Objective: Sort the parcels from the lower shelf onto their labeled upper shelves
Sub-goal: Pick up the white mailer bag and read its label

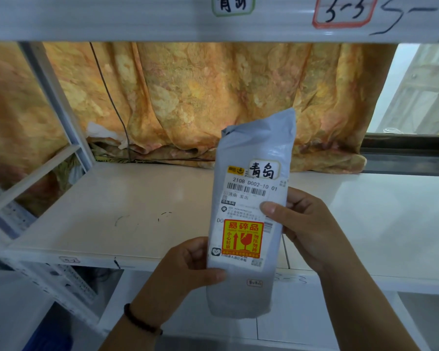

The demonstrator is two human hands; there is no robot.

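A long grey plastic parcel [254, 153] stands upright in both my hands in front of a white shelf board [127, 211]. It carries a white shipping label with a barcode, a handwritten tag in Chinese characters and an orange-red fragile sticker [241, 238]. My left hand [188, 264] grips its lower left edge, thumb across the front. My right hand [304, 229] holds its right side, thumb on the label. On the beam above sit a green-framed handwritten label [232, 5] and a red-framed label reading 3-3 [344, 11].
An orange flowered curtain [188, 97] hangs behind the shelf, with a thin dark cable [112, 102] running down it. A white upright post [53, 97] stands at the left. A window [421, 89] shows at the right. A lower shelf beam [365, 282] bears faint writing.
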